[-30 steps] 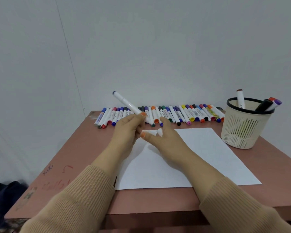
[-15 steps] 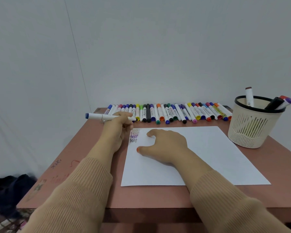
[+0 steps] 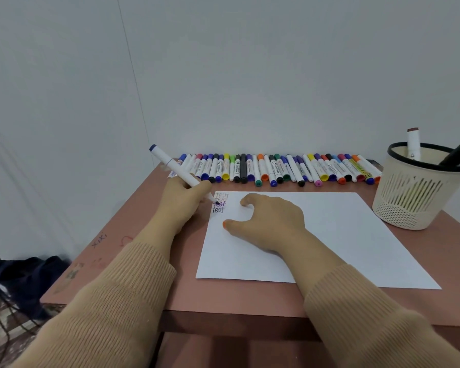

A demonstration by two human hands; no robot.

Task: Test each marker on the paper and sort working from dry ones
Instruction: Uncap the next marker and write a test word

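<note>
Paper (image 3: 329,235) matt, smooth. Marker (image 3: 174,167) glossy plastic. Basket (image 3: 417,197) perforated cream plastic. Bench (image 3: 149,221) matt, scribbled. Sleeves (image 3: 122,301) ribbed knit.

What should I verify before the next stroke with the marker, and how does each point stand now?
1. The left hand grips the marker: ok.
2. Marker tip bare, at the far left corner of the paper: ok.
3. The right hand rests on the paper: ok.
4. Blank paper below the test words: ok.
5. Tip touching the paper: cannot tell.
6. This marker leaves ink: cannot tell.
</note>
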